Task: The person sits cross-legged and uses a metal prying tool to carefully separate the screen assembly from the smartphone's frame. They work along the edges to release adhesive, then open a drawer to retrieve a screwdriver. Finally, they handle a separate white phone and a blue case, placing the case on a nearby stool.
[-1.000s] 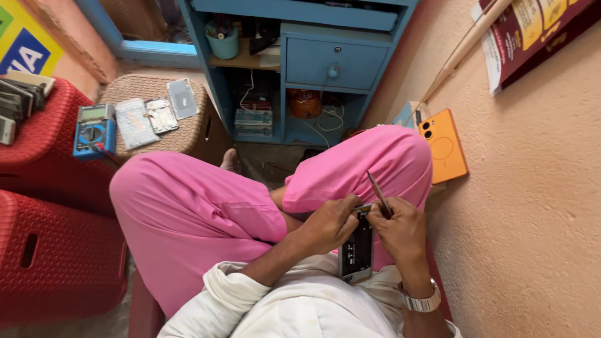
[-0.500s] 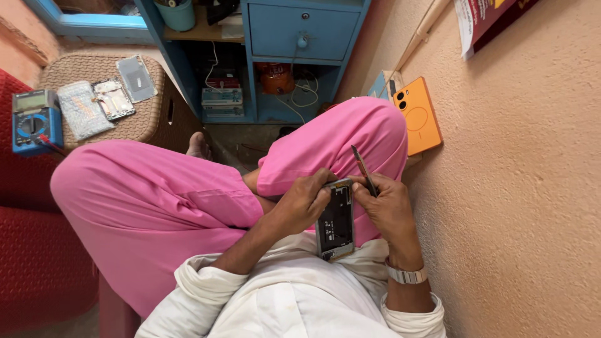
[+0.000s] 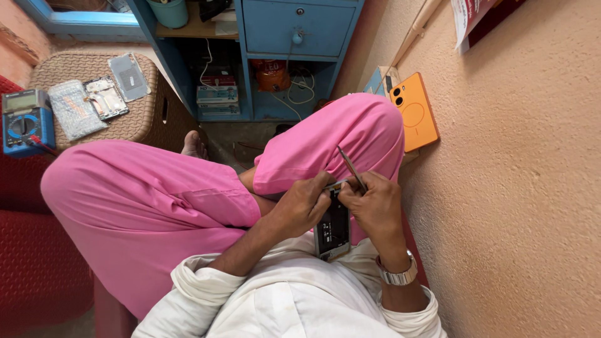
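Observation:
I sit cross-legged in pink trousers with an opened phone in my lap, its dark inner side facing up. My left hand grips the phone's upper left edge. My right hand, a metal watch on its wrist, holds thin tweezers whose tip rests at the phone's top end. Both hands touch the phone.
An orange phone back leans against the tan wall on the right. A woven stool at the left carries phone parts and a blue multimeter. A blue cabinet with boxes and cables stands ahead. A red seat is below left.
The view has shifted, so the stool and cabinet sit higher and nearer. My hands stay on the phone, the tweezers tilted a little more upright.

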